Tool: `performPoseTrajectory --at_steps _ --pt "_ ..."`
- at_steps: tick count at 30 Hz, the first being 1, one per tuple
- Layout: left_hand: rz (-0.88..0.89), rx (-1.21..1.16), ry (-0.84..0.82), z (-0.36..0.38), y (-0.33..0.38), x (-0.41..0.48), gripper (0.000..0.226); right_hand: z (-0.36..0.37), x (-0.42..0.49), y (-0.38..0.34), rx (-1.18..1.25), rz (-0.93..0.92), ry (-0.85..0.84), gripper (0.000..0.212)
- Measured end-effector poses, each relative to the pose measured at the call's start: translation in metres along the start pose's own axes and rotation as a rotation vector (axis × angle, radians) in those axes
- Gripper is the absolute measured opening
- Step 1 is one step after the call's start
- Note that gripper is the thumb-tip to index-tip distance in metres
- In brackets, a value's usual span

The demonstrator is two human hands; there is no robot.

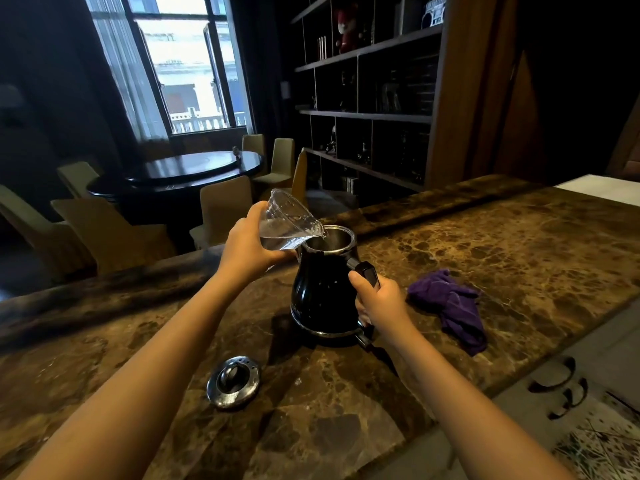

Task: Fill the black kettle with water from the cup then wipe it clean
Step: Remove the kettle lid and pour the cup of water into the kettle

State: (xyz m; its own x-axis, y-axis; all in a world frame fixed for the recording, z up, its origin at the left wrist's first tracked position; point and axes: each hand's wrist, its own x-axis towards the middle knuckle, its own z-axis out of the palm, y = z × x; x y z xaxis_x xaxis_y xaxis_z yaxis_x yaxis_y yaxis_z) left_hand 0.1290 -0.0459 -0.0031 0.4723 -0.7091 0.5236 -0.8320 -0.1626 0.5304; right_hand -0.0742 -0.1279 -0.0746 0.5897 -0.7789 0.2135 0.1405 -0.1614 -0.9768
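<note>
1. The left hand (247, 242) grips the clear cup (289, 225), tipped toward the right, its lip over the black kettle (323, 292) mouth.
2. The right hand (379, 299) is closed on the kettle's handle, steadying it upright.
3. The purple cloth (450, 304) lies just right of the right hand, the nearer one for wiping.

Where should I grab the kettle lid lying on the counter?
Take the lid by the raised knob at its center, coming straight down from above. It lies flat with the knob up, and its rim sits flush against the counter, leaving little edge for a grip.
</note>
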Motion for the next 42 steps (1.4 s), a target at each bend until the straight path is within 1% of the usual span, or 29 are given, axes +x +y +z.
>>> performPoseTrajectory --at_steps 10,18,26,39,42 --pt "0.039 0.083 0.017 -0.003 0.005 0.008 0.088 0.000 0.001 0.000 0.008 -0.001 -0.005 0.022" --pt "0.075 0.173 0.039 -0.012 0.015 0.014 0.092 -0.001 0.002 0.003 0.000 0.000 -0.009 0.026" --pt "0.100 0.306 0.059 -0.015 0.013 0.021 0.087 -0.001 0.003 0.005 -0.001 -0.002 -0.001 0.026" --pt "0.156 0.399 0.062 -0.014 0.011 0.027 0.087 -0.001 0.003 0.005 0.005 0.012 -0.004 0.029" --pt "0.195 0.430 0.070 -0.014 0.013 0.027 0.086 -0.001 0.003 0.005 0.016 0.013 -0.014 0.028"
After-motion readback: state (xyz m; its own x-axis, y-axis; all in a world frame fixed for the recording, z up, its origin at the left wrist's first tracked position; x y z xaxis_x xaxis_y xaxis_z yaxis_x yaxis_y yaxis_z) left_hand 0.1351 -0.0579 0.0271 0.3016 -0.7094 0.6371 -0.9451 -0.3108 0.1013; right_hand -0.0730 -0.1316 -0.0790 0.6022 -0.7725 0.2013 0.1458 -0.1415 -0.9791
